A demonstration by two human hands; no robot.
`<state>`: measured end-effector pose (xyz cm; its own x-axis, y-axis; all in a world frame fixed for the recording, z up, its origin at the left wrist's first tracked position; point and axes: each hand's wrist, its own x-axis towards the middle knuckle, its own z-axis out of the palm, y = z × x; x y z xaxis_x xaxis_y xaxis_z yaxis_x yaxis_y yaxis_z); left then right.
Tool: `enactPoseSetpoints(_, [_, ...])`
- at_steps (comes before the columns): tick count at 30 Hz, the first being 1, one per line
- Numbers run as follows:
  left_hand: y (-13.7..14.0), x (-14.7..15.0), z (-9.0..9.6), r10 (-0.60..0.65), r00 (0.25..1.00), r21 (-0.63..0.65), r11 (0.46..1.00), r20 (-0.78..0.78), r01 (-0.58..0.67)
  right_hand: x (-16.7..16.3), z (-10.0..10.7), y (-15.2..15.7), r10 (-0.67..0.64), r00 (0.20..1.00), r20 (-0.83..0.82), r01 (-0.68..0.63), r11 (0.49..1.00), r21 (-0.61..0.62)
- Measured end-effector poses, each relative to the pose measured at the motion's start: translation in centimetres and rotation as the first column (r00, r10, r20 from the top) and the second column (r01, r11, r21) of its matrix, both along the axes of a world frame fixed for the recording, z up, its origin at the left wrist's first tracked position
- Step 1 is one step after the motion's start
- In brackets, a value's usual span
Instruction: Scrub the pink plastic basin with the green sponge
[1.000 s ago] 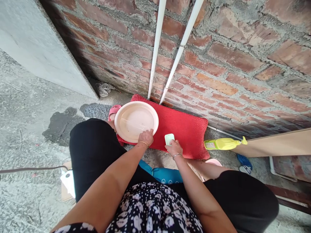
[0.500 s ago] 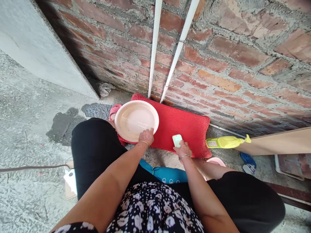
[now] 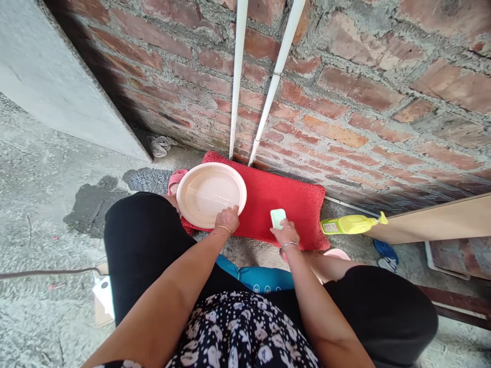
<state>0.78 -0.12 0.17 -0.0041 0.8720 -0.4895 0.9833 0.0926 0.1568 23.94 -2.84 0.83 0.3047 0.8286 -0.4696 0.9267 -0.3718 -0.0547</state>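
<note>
The left hand (image 3: 227, 221) grasps the basin (image 3: 180, 197) by its rim, fingers curled over; water (image 3: 207, 197) is already inside. The right hand's (image 3: 286, 234) fingers clasp a pale green block (image 3: 276, 217) over the red mat (image 3: 272, 189), contact unclear. No suds show there; what remains cannot be told.

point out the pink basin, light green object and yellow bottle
Pink basin (image 3: 180, 196), head view: left side of its rim.
Light green object (image 3: 276, 218), head view: its exposed face.
Yellow bottle (image 3: 350, 224), head view: middle of its body.
</note>
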Motion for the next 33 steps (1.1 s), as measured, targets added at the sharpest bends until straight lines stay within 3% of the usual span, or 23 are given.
enactPoseSetpoints(5, [0.0, 0.1, 0.2, -0.001, 1.0, -0.002, 1.0, -0.011, 0.001, -5.7, -1.1, 0.3, 0.276, 0.961, -0.022, -0.276, 0.961, -0.007])
enactPoseSetpoints(9, [-0.1, 0.2, 0.1, 0.004, 1.0, 0.016, 1.0, -0.017, -0.004, -6.3, -1.5, 0.2, 0.323, 0.946, -0.034, -0.324, 0.946, -0.014])
enactPoseSetpoints(13, [-0.1, 0.1, -0.1, -0.007, 1.0, 0.027, 1.0, -0.02, 0.008, -3.3, -1.2, 0.4, 0.211, 0.977, -0.021, -0.212, 0.976, -0.044])
enactPoseSetpoints(17, [0.1, 0.0, -0.1, -0.014, 1.0, 0.014, 1.0, -0.02, 0.014, 2.8, -0.8, -0.2, -0.053, 0.998, 0.021, 0.055, 0.994, -0.094])
enactPoseSetpoints(21, [0.2, 0.0, -0.1, -0.001, 1.0, 0.006, 1.0, -0.015, 0.001, 8.9, -0.2, -1.7, -0.357, 0.93, 0.085, 0.365, 0.92, -0.141])
enactPoseSetpoints(24, [0.2, 0.0, -0.2, 0.005, 1.0, 0.005, 1.0, -0.009, -0.005, 10.8, 0.1, -2.5, -0.499, 0.862, 0.085, 0.506, 0.852, -0.13])
enactPoseSetpoints(27, [0.2, 0.0, -0.2, 0.001, 1.0, 0.007, 1.0, -0.016, -0.001, 10.2, 0.2, -2.3, -0.535, 0.844, 0.037, 0.536, 0.84, -0.086])
enactPoseSetpoints(33, [0.1, 0.1, -0.3, -0.005, 1.0, 0.025, 1.0, -0.012, 0.006, 7.6, -0.5, -0.9, -0.424, 0.905, -0.024, 0.424, 0.905, 0.018])
